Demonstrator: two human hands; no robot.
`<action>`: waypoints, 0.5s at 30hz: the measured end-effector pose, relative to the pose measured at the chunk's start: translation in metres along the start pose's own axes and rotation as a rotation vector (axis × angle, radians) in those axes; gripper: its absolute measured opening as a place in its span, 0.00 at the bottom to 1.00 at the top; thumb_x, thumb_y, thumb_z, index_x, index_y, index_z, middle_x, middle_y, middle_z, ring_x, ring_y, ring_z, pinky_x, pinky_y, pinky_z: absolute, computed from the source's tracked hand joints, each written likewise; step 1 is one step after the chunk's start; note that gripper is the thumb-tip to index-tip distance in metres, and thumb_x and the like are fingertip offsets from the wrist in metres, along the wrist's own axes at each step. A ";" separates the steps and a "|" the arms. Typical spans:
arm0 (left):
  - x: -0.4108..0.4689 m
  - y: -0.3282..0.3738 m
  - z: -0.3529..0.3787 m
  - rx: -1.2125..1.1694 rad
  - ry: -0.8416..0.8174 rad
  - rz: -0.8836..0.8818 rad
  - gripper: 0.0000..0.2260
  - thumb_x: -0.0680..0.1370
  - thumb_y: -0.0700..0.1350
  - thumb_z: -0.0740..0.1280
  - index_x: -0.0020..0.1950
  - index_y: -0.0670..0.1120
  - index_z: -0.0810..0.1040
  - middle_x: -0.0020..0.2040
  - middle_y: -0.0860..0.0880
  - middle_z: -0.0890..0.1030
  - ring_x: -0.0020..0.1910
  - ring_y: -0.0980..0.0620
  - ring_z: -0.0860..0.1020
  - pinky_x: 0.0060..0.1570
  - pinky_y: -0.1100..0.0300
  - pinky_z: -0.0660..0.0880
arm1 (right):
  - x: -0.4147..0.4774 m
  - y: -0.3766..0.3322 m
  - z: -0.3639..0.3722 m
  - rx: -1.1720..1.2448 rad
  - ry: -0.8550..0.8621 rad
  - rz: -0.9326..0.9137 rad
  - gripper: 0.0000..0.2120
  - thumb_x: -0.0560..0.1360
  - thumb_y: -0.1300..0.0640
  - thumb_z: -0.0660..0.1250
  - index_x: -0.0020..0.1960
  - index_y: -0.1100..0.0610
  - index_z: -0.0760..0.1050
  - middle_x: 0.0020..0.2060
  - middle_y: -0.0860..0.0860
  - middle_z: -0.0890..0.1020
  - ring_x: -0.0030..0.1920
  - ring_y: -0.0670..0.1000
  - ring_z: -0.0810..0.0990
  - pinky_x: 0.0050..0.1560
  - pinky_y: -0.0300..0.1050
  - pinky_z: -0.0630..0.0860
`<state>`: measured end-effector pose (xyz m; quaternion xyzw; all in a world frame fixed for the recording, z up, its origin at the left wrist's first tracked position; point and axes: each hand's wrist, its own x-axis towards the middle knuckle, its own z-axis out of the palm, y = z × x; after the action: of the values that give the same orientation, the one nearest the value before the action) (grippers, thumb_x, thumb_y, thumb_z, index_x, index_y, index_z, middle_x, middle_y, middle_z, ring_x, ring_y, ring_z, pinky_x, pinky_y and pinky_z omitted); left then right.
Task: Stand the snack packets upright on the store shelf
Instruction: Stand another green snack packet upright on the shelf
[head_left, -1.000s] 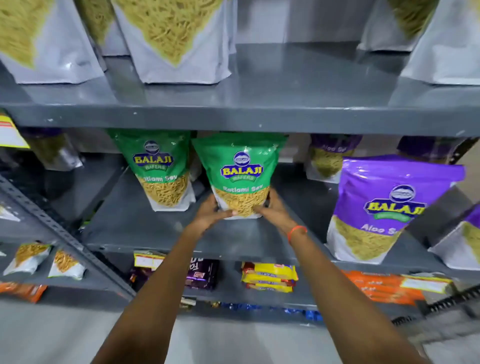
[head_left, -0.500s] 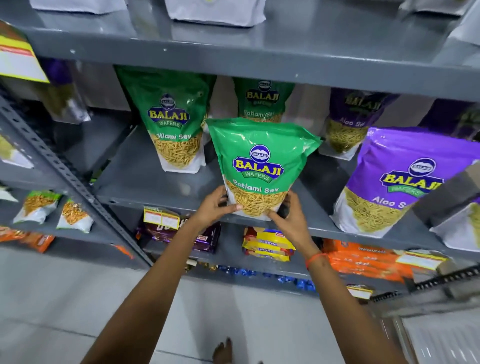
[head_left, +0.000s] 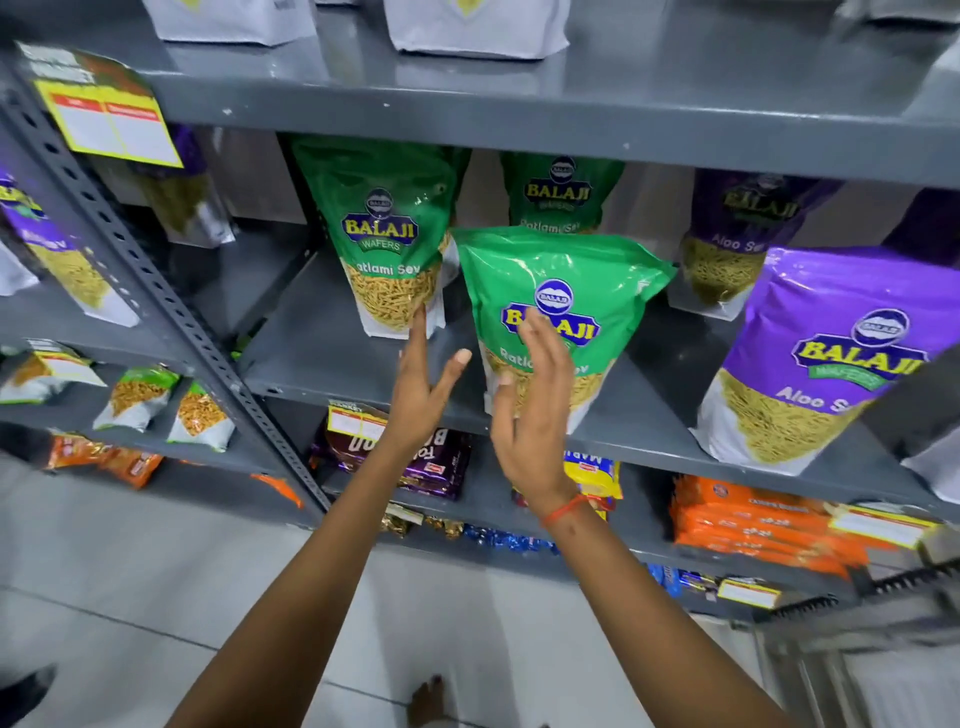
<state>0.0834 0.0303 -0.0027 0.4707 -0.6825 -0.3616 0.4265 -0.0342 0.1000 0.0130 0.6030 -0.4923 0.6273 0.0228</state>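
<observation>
A green Ratlami Sev packet (head_left: 597, 280) stands upright near the front edge of the grey middle shelf (head_left: 332, 358). My left hand (head_left: 421, 389) hangs open just left of it, fingers spread, touching nothing. In front of the packet's lower half my right hand (head_left: 530, 415) is open with the palm turned left, holding nothing. A second green packet (head_left: 387, 234) stands upright further back on the left, a third green packet (head_left: 561, 192) stands behind. Purple Aloo Sev packets (head_left: 841, 353) stand to the right.
The upper shelf edge (head_left: 519, 124) overhangs the packets, with white pouches (head_left: 478, 26) on top. A slotted grey upright (head_left: 156, 291) bounds the bay on the left. Below lie dark biscuit packs (head_left: 415, 457), yellow packs (head_left: 597, 475) and orange packs (head_left: 753, 525).
Both hands held the front green packet by its base and drew it toward the shelf front. Now both have let go and opened, and the packet stands by itself.
</observation>
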 end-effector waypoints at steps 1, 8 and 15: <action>0.006 -0.002 -0.009 0.006 0.048 0.015 0.34 0.76 0.56 0.60 0.76 0.52 0.46 0.78 0.53 0.51 0.76 0.56 0.51 0.76 0.47 0.53 | 0.004 -0.005 0.015 0.019 -0.043 0.009 0.22 0.78 0.62 0.55 0.72 0.57 0.59 0.71 0.51 0.64 0.73 0.49 0.61 0.74 0.42 0.57; 0.064 -0.058 -0.071 -0.023 0.120 -0.133 0.38 0.77 0.49 0.64 0.76 0.46 0.41 0.79 0.48 0.45 0.74 0.58 0.48 0.75 0.57 0.51 | 0.025 0.006 0.120 0.149 -0.363 0.391 0.27 0.76 0.66 0.57 0.73 0.60 0.56 0.74 0.56 0.62 0.74 0.51 0.61 0.74 0.36 0.58; 0.127 -0.111 -0.095 -0.199 -0.141 -0.204 0.36 0.74 0.38 0.69 0.75 0.42 0.51 0.73 0.49 0.62 0.72 0.52 0.62 0.62 0.70 0.64 | 0.069 0.071 0.179 0.209 -0.413 0.852 0.54 0.62 0.63 0.77 0.74 0.64 0.43 0.70 0.57 0.66 0.70 0.55 0.66 0.68 0.41 0.66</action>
<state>0.1838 -0.1321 -0.0357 0.4667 -0.6202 -0.5010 0.3829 0.0341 -0.0909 -0.0127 0.4588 -0.6240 0.4940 -0.3951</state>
